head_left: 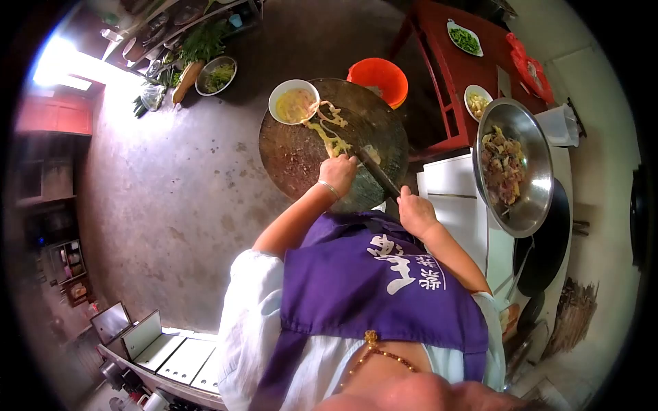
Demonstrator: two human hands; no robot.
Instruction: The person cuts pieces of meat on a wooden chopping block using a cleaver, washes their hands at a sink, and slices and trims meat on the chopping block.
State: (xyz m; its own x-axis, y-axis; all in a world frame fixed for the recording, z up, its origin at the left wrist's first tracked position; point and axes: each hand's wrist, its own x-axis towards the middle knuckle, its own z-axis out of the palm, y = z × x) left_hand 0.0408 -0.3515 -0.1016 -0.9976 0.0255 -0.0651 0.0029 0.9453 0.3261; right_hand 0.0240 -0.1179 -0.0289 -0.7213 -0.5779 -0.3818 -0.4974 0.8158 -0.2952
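Observation:
A round wooden chopping block stands before me. My left hand is closed at its middle, fingers pressed on a yellow strip of raw meat or fat. My right hand grips the handle of a kitchen knife. Its dark blade slants over the block, with the tip close to my left fingers. At the block's far edge sits a white bowl of yellowish liquid with pieces in it. Pale stringy strips trail from the bowl onto the wood. My left fingertips are partly hidden.
An orange-red bucket stands behind the block. Right of me, a steel basin holds cut meat. On the red table are a plate of chopped greens and a small bowl. Vegetables and another metal bowl lie far left.

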